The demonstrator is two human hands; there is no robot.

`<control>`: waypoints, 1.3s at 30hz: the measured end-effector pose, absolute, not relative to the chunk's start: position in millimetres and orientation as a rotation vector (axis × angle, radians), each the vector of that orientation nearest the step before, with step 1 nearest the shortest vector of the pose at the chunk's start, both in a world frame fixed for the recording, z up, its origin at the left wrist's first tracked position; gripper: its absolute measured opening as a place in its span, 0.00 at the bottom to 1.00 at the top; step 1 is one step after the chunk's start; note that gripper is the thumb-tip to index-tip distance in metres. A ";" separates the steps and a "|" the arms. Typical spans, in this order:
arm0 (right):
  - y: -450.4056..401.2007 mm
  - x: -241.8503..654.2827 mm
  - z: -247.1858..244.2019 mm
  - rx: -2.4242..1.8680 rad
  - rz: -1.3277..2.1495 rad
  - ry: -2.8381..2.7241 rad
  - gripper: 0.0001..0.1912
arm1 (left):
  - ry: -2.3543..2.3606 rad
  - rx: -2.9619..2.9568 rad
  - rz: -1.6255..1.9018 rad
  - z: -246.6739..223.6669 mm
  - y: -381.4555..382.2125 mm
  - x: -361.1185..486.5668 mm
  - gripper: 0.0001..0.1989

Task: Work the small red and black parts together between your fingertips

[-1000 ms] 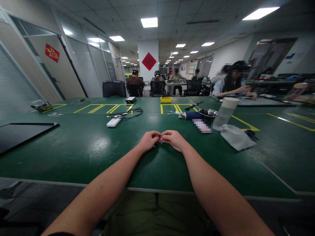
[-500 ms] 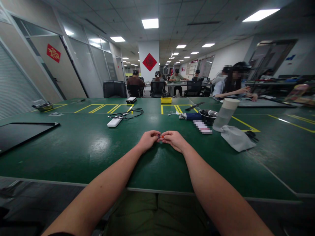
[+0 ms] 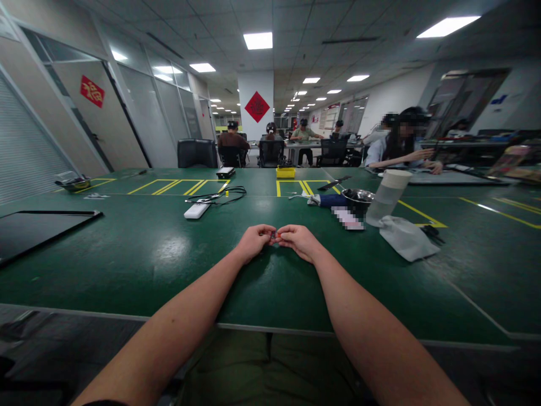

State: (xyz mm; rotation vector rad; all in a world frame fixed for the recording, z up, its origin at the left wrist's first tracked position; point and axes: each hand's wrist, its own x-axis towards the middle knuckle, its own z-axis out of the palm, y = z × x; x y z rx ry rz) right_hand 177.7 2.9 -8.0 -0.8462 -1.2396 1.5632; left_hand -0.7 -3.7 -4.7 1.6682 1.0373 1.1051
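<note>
My left hand (image 3: pixel 255 241) and my right hand (image 3: pixel 298 241) meet fingertip to fingertip just above the green table (image 3: pixel 270 287). Both are closed in a pinch. Between the fingertips shows a tiny object (image 3: pixel 273 235), dark with a reddish-orange part at the right fingers. It is too small to name, and the fingers hide much of it. A white power bank (image 3: pixel 197 210) with a black cable lies beyond my left hand. Beyond my right hand are a pixelated phone-shaped item (image 3: pixel 347 219) and a dark blue rolled item (image 3: pixel 332 200).
On the right stand a metal bowl (image 3: pixel 358 198) and a pale cylinder (image 3: pixel 387 197), with a grey pouch (image 3: pixel 408 239) beside them. A black panel (image 3: pixel 38 231) lies left. A yellow box (image 3: pixel 285 172) stands at the far edge. A person (image 3: pixel 401 144) sits at the right.
My hands and the small object have stayed in nearly the same place. The seated person's raised hand at the right has shifted slightly.
</note>
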 end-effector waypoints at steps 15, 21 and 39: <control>4.1 177.2 -8.9 -0.860 1.554 -1.212 0.06 | 0.940 1.307 1.107 -3.9 -1.5 2.0 0.08; 3.1 177.8 -5.1 -0.868 1.577 -1.207 0.05 | 0.946 1.313 1.112 -4.8 1.3 -0.1 0.09; 0.2 177.7 -6.7 -0.862 1.544 -1.229 0.06 | 0.905 1.348 1.096 -1.0 -5.8 1.6 0.10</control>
